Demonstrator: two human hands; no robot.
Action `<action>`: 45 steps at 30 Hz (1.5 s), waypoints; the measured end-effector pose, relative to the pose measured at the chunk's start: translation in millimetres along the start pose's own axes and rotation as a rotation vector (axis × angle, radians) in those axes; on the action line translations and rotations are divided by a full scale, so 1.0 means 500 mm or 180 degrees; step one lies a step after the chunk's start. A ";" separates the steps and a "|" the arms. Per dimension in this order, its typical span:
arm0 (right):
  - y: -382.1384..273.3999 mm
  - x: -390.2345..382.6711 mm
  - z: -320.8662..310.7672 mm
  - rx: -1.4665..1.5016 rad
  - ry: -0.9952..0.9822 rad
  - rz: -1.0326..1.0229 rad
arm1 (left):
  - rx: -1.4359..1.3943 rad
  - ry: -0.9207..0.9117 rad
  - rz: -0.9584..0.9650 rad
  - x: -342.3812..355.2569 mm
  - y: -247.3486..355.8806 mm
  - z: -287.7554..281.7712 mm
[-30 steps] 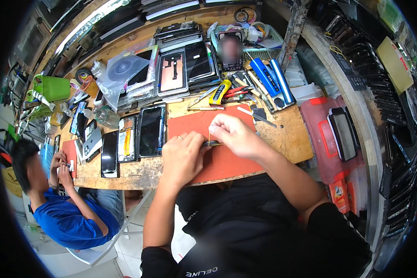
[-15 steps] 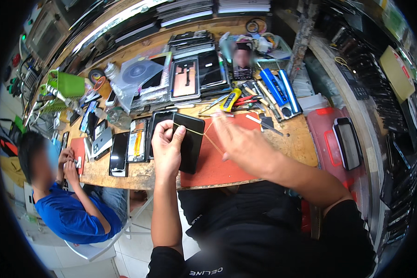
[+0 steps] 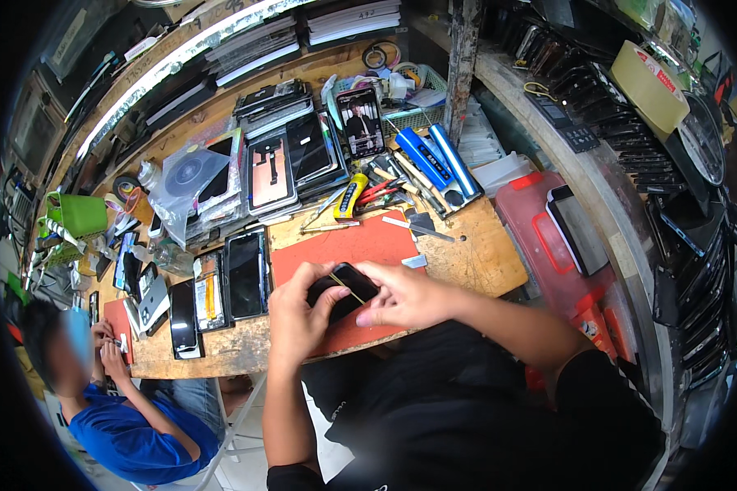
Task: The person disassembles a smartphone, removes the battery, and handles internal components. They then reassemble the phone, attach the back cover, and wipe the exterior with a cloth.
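A black phone is held between my two hands above the red mat. A thin yellowish rubber band lies across its face. My left hand grips one end, with the thumb on the face beside the band. Around the other end close the fingers of my right hand, its thumb at the near edge. Both hands cover much of the phone, so how the band passes underneath is hidden. A small pale blue piece rests near the mat's right edge.
Opened phones and a dark tablet line the left of the mat. Behind it are a yellow tube, hand tools and blue cylindrical tools. A co-worker in a blue shirt sits at left. A red case stands right.
My right hand has come in from stretching the rubber band to gripping the phone. The phone has turned and come lower, with the band now lying across it. The view has shifted right.
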State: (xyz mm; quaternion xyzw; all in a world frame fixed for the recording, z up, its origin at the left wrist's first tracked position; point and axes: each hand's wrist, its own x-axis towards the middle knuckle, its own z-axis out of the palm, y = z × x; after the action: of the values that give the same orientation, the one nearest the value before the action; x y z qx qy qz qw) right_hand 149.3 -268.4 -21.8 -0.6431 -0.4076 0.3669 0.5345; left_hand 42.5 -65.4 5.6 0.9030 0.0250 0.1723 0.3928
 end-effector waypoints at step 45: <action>0.026 0.169 -0.241 -0.4727 0.0709 -0.0440 | 0.1073 0.0426 0.0473 -0.074 0.003 0.006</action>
State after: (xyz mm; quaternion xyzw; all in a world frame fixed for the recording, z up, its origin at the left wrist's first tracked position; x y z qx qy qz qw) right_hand 293.9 -239.1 -18.2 -0.8406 -0.5308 -0.1059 0.0203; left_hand 8.8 -75.1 -6.1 0.9419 0.0128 0.2539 0.2197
